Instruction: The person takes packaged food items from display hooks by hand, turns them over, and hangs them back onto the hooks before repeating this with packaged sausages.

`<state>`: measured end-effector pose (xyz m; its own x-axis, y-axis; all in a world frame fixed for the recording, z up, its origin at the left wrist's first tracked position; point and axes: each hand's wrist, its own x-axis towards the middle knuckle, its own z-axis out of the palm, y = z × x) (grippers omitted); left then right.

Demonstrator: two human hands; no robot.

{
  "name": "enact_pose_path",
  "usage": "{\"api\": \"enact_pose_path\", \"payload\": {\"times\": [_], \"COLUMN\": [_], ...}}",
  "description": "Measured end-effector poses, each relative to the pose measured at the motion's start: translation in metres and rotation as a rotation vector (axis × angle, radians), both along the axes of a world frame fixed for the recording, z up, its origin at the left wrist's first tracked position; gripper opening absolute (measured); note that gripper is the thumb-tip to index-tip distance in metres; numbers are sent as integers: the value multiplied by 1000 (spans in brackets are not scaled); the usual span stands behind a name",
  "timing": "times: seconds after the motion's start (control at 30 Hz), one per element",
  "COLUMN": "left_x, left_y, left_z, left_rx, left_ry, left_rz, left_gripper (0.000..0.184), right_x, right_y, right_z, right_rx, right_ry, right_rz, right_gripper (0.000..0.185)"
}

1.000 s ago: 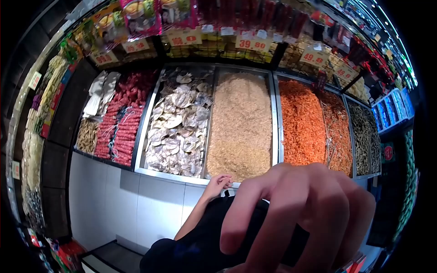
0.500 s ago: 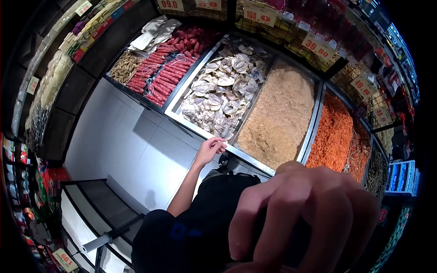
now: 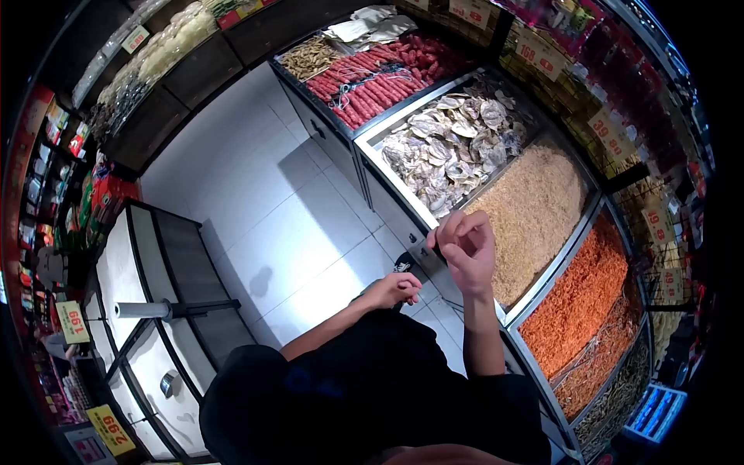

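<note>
My right hand (image 3: pixel 467 249) hangs over the front corner of a metal-framed bin of tan, fine dried goods (image 3: pixel 535 213). Its fingers are curled in, and whatever they may hold is hidden. Lower and to the left, my left hand (image 3: pixel 397 290) is in front of my body, above the floor, fingers bent inward; nothing shows in it. Flat, greyish-white dried pieces (image 3: pixel 457 143) fill the compartment beyond the tan goods. On the near right, an orange shredded dried product (image 3: pixel 577 298) lies in its own bin.
Red sausages (image 3: pixel 380 93) tied with string lie in the far bin. A display stand with a grey handle (image 3: pixel 143 310) is at left. Price signs (image 3: pixel 540 53) hang along the back racks. White floor tiles (image 3: pixel 310 225) run between the bins and the left shelves.
My view has turned, so the bins sit further right. My right hand has moved from close before the camera out to the bin edge. My left hand has drawn back from the bin rim.
</note>
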<state>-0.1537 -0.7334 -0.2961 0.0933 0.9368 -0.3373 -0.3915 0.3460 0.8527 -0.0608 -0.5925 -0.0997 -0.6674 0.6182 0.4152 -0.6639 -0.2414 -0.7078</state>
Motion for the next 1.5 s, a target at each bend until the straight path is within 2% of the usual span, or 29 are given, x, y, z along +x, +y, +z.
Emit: {"api": "enact_pose_path", "payload": {"times": [0.07,0.17,0.23,0.37,0.4,0.43,0.57,0.63,0.7,0.77,0.83,0.9,0.97,1.0,1.1,1.23,1.3,1.4,1.5], "left_x": [-4,-13,-20,-26,-26,-25,-43,-55,-73,-99,-127,-154,-179,-196,-233,-280,-301,-331,-360], "left_y": [-14,-28,-34,-38,-38,-39,-43,-52,-63,-80,-96,-109,-124,-133,-156,-182,-197,-216,-229], "left_z": [3,18,20,32,10,9,14,19,17,21,17,11,1,-7,-12,-16,-10,-17,-19], "left_rx": [-1,-59,-73,-80,-18,-12,-21,-110,-70,-159,-149,-133,-110,-60,-54,-50,-57,-64,-77], "left_ry": [112,272,362,362,333,331,356,340,341,355,390,424,180,203,138,175,184,160,142], "left_rz": [-4,0,-6,42,35,48,38,38,113,141,186,236,415,392,489,511,544,592,654], "left_gripper": [12,19,24,25,28,28,35,42,48,50,48,46,39,32,29,24,24,23,21], "right_x": [15,55,82,93,86,77,19,-15,-50,-81,-112,-142,-171,-187,-224,-260,-262,-251,-237], "right_y": [-10,-48,-79,-106,-103,-98,-64,-50,-42,-44,-48,-65,-83,-94,-122,-136,-133,-123,-118], "right_z": [-74,-166,-190,-188,-185,-177,-148,-123,-106,-100,-101,-106,-123,-132,-166,-250,-287,-339,-362], "right_rx": [-142,-285,-365,-367,-332,-320,-64,10,22,32,139,88,145,158,128,-70,-484,-442,-396], "right_ry": [-418,-582,-721,-808,-787,-791,-720,-739,-711,-683,-727,-718,-729,-733,-789,-927,-970,-1042,-1155], "right_rz": [-77,-40,-9,72,90,98,88,69,99,127,180,249,270,283,343,408,392,289,140], "right_gripper": [25,22,22,24,23,23,24,24,23,23,22,24,25,25,24,19,14,12,11]}}
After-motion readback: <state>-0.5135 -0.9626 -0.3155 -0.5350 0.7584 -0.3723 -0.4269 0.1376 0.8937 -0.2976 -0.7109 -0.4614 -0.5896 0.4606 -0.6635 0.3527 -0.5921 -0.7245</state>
